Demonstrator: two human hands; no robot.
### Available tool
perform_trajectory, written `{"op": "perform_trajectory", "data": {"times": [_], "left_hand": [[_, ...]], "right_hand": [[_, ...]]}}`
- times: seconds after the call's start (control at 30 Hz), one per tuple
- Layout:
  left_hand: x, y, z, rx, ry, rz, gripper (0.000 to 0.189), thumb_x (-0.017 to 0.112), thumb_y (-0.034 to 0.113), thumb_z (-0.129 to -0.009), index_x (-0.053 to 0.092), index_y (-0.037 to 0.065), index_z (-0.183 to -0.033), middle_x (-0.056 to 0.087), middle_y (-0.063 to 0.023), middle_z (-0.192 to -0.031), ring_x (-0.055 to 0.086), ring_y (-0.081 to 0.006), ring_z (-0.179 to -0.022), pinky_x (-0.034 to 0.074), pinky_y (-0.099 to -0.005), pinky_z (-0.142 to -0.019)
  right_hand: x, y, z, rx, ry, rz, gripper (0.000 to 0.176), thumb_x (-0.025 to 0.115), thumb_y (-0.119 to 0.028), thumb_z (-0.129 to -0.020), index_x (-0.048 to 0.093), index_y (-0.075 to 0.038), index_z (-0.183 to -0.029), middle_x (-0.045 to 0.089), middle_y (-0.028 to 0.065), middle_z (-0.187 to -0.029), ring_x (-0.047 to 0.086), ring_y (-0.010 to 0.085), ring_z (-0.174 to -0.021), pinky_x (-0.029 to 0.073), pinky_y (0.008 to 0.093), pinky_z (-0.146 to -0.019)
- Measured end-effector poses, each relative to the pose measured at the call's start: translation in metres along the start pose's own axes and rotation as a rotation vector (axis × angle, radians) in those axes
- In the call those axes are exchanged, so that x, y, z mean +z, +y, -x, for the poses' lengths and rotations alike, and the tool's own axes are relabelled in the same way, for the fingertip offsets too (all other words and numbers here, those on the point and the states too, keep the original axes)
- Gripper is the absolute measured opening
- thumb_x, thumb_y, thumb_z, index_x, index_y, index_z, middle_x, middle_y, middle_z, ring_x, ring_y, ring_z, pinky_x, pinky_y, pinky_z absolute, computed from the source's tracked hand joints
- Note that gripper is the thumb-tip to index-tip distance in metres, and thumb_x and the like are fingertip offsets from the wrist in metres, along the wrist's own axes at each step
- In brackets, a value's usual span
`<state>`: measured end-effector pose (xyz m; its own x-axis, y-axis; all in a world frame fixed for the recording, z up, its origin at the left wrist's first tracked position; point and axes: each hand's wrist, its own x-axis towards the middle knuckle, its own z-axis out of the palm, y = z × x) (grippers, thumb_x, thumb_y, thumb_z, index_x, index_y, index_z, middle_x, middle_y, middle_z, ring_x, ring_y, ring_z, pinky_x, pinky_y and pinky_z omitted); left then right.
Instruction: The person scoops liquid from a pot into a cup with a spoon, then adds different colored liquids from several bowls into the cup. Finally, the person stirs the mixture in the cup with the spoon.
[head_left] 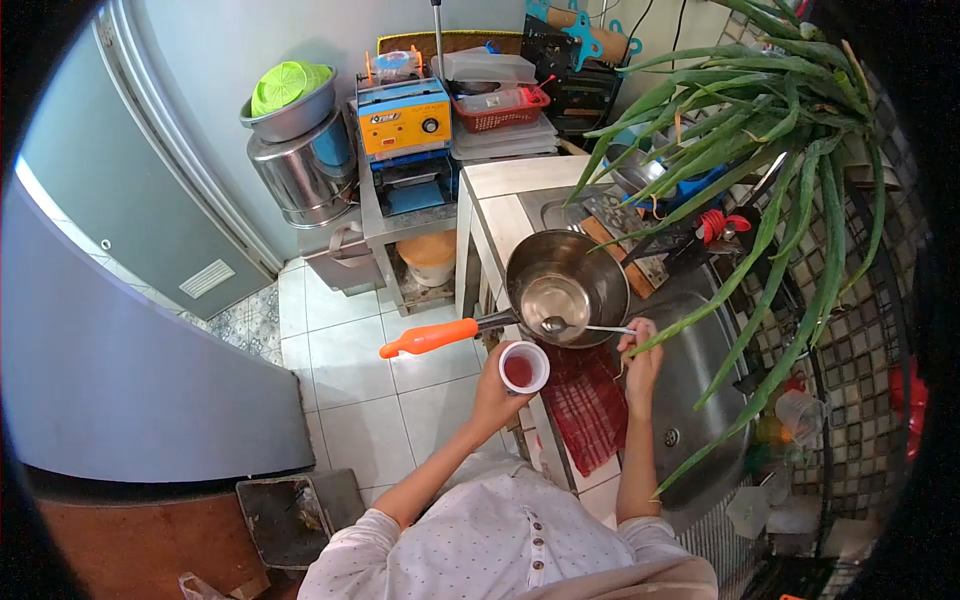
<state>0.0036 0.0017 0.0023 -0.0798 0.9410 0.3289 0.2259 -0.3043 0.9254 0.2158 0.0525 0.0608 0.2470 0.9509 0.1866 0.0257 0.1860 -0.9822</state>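
My left hand (497,388) is wrapped round a white cup (541,370) with reddish liquid in it, held upright beside the saucepan. In my right hand (641,352) is the handle of a metal spoon (598,328), whose bowl hangs over the inside of the pan. The steel saucepan (597,262) stands on the counter and holds some pale, clear liquid. Its long handle has an orange grip (436,338) that points left over the floor. Below the pan lies a red patterned cloth (582,412).
A steel sink (690,400) lies to the right. Long green leaves (775,110) hang over it from the upper right. At the back stand a blue and orange machine (405,125), a red basket (500,110) and a metal pot (300,170). A grey bin (345,497) is at lower left.
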Motion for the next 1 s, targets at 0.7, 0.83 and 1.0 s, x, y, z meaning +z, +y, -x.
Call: {"op": "perform_trajectory", "data": {"times": [0.7,0.83,1.0], "left_hand": [[-0.001,0.000,0.000,-0.008,-0.006,0.051,0.069,0.075,0.010,-0.060,0.041,0.000,-0.119,0.049,-0.0160,-0.113,0.050,-0.0309,-0.105,0.040,-0.0361,-0.089],[-0.002,-0.002,-0.003,0.053,-0.043,-0.007,0.069,0.076,0.011,-0.062,0.039,0.002,-0.119,0.051,-0.0126,-0.109,0.053,-0.0245,-0.101,0.041,-0.0323,-0.088],[0.001,-0.003,-0.001,-0.012,-0.038,0.041,0.068,0.076,0.011,-0.061,0.041,0.001,-0.118,0.050,-0.0138,-0.111,0.051,-0.0274,-0.103,0.041,-0.0341,-0.089]], "right_hand": [[-0.007,-0.032,0.009,0.228,0.135,-0.460,0.020,0.043,-0.025,-0.093,0.048,-0.008,-0.083,0.043,0.0000,-0.052,0.031,0.0037,-0.040,0.018,0.0175,-0.036],[-0.006,-0.043,0.020,0.130,0.016,-0.328,0.022,0.042,-0.026,-0.094,0.049,-0.007,-0.083,0.044,-0.0006,-0.053,0.032,0.0032,-0.041,0.020,0.0167,-0.037],[-0.007,-0.045,0.025,-0.043,-0.096,-0.181,0.024,0.041,-0.027,-0.094,0.050,-0.007,-0.084,0.044,-0.0013,-0.054,0.033,0.0027,-0.042,0.021,0.0166,-0.037]]}}
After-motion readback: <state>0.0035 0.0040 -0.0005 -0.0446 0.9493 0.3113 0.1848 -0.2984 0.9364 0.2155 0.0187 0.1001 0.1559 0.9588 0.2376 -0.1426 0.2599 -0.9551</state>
